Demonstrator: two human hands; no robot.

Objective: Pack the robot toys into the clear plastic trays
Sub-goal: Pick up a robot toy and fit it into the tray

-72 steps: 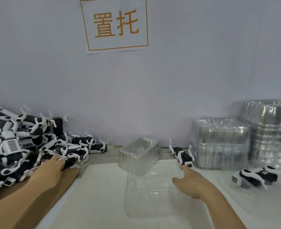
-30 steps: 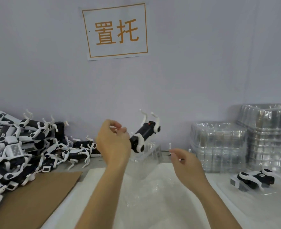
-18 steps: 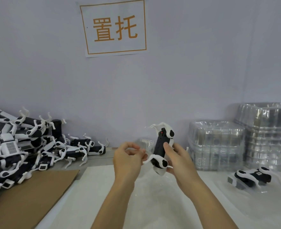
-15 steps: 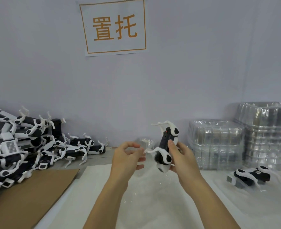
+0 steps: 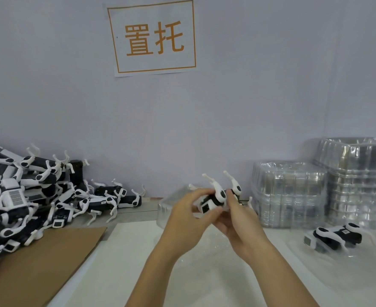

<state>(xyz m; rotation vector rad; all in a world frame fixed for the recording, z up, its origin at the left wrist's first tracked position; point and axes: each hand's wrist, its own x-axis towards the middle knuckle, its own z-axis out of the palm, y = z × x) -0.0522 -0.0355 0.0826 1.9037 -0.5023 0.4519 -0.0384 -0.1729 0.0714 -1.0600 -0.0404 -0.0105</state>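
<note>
My left hand (image 5: 188,214) and right hand (image 5: 238,220) both grip one robot toy (image 5: 215,198) by its rigid body, raised just above the clear tray (image 5: 167,209). It seems light, its thin white legs probably fragile. Its long axis runs left-right across me, legs pointing up. Beyond the tray, the wall.

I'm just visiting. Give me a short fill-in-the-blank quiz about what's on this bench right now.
1. Both hands, left hand and right hand, hold one ____ toy.
2. The pile of loose toys lies on the person's ____ side.
3. The stacked trays are made of clear ____.

Missing words: robot; left; plastic
</note>
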